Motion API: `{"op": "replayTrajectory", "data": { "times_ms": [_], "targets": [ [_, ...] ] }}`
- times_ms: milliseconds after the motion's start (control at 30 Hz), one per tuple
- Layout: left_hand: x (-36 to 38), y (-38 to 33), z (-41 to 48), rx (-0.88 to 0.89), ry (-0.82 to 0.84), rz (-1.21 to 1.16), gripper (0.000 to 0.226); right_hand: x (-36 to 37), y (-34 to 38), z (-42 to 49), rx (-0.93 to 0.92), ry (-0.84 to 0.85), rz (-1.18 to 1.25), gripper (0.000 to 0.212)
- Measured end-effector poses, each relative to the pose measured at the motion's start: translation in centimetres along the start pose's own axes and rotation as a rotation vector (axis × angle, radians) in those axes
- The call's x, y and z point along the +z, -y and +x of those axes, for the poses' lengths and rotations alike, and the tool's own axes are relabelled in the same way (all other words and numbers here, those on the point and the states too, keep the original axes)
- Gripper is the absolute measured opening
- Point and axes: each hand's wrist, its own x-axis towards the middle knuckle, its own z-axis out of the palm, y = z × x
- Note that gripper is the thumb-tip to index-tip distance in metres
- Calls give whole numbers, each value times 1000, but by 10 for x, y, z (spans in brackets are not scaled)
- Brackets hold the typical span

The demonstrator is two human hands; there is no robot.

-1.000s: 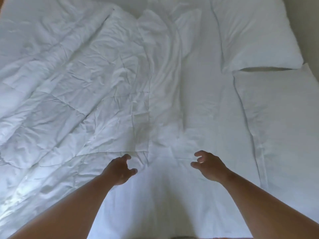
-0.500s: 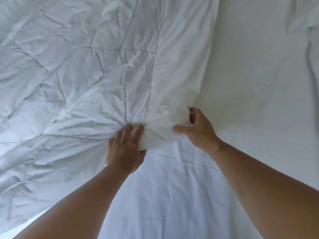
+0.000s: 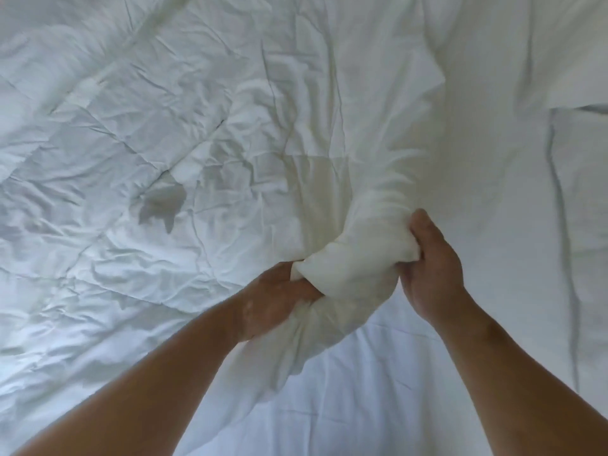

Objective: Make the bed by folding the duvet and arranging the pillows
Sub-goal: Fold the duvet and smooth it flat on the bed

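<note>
the duvet [image 3: 171,153] lies crumpled over the left and middle of the bed, its near corner bunched into a thick wad at centre. the left hand [image 3: 276,301] is clenched around the wad's lower left end, fingers buried in cloth. the right hand [image 3: 431,271] is clamped on its right end, thumb on top. bare sheet [image 3: 378,406] shows below the hands and off to the right, and the edges of 2 pillows [image 3: 585,199] sit at the far right.

the risk, as a judgement: both hands grip 1 bunched lump rather than a clean edge, so a pull from here could drag the duvet askew and fold it crooked, or a layer could slip out of the left fist, where the cloth looks loosely gathered. a hard tug might also shift the sheet underneath.

against 0.5 s ago, the wad is fatter and raised off the bed, the right hand has moved from resting at the corner to a full clench, the hands sit closer together, and the pillows have come into view at the right.
</note>
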Motion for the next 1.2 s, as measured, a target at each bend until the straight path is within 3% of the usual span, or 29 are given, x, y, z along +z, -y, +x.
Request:
{"op": "replayTrajectory", "data": {
  "times_ms": [33,100,200,267,333,433,500,600,700,800,867,1000,1033,1100,1200],
  "targets": [
    [-4,-10,1,-6,13,-31,18,4,13,3,-56,72,39,14],
    [-16,-22,11,34,-83,17,11,9,17,17,-96,132,-61,39],
    [-42,1,47,125,-424,606,33,14,-11,38,33,150,-481,86],
    [-53,32,68,73,-461,903,56,17,-44,42,150,165,-670,104],
    [-55,63,83,16,-395,1042,69,25,-75,37,204,181,-798,105],
    [-54,87,96,1,-380,1149,74,32,-110,23,219,58,-885,78],
    [-52,89,98,-3,-356,1178,86,32,-118,11,252,-24,-878,60],
    [-49,77,86,-58,-238,1120,104,27,-103,-15,290,1,-887,55],
    [-38,49,65,-44,-82,1042,89,14,-69,-50,332,17,-974,54],
    [-14,8,52,159,15,968,77,-2,-31,-99,437,-19,-1079,48],
    [12,-20,54,385,25,1145,84,-13,-11,-133,496,-67,-1143,49],
    [88,-41,78,964,100,1728,87,-32,-8,-176,540,-179,-1160,50],
    [109,-38,85,990,186,1876,88,-34,-16,-180,513,-191,-1149,55],
    [143,-24,104,866,368,2203,81,-40,-39,-182,464,-201,-1085,71],
    [163,-6,137,604,516,2535,47,-68,-89,-182,466,-176,-876,93]
  ]
}}
